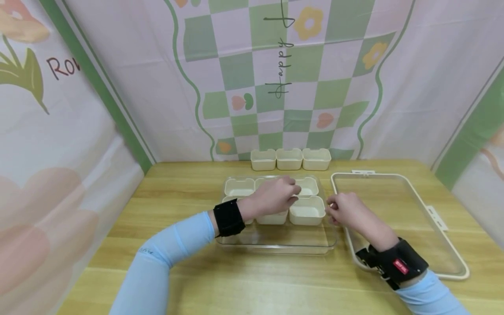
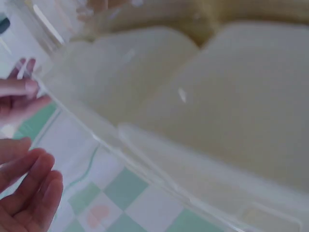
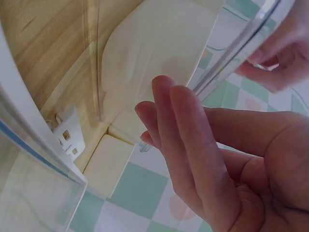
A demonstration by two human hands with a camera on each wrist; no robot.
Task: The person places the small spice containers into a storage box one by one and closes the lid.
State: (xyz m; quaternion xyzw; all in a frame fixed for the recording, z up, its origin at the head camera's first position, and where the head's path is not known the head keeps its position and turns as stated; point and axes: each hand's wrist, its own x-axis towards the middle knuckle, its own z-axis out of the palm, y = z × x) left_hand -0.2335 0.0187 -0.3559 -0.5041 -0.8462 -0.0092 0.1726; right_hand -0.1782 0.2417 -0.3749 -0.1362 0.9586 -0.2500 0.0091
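A clear rectangular container (image 1: 275, 239) holds several small cream bins in two rows, among them a front right bin (image 1: 307, 214) and a back left bin (image 1: 239, 187). My left hand (image 1: 275, 194) hovers above these bins and hides part of the middle ones. Its fingers (image 2: 34, 193) are loosely bent with nothing between them. Beside the container's right wall is my right hand (image 1: 348, 212), fingers relaxed and holding nothing. In the right wrist view its fingertips (image 3: 181, 99) are near the clear rim (image 3: 234, 53); whether they touch it I cannot tell.
Three more cream bins (image 1: 289, 159) stand in a row at the table's back edge, against the patterned cloth (image 1: 271, 65). Flat on the wooden table (image 1: 165, 197) to the right lies a clear lid (image 1: 397, 218) with a white frame and side latches (image 1: 437, 218), partly under my right forearm.
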